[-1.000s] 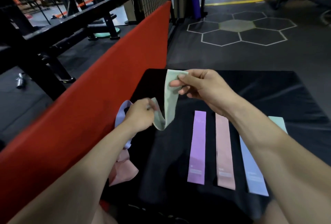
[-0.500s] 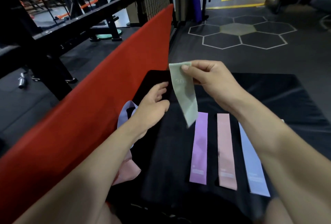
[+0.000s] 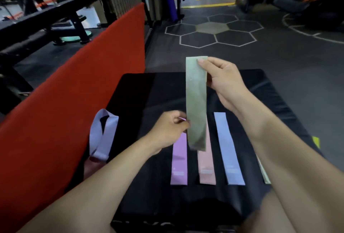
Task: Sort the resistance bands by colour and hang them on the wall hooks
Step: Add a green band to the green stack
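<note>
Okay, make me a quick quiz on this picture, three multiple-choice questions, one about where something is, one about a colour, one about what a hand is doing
1. Where is the looped lilac band?
A. left of the flat row
B. right of the row
C. on the floor hexagons

2. What colour is the band held up?
A. pink
B. green
C. purple

3. What is the right hand doing?
A. resting flat
B. pointing
C. pinching the band's top

Answers: 1 A, it lies near the red pad. 2 B, the green band hangs lengthwise. 3 C, thumb and fingers pinch its upper end; the left hand is at its lower edge.
</note>
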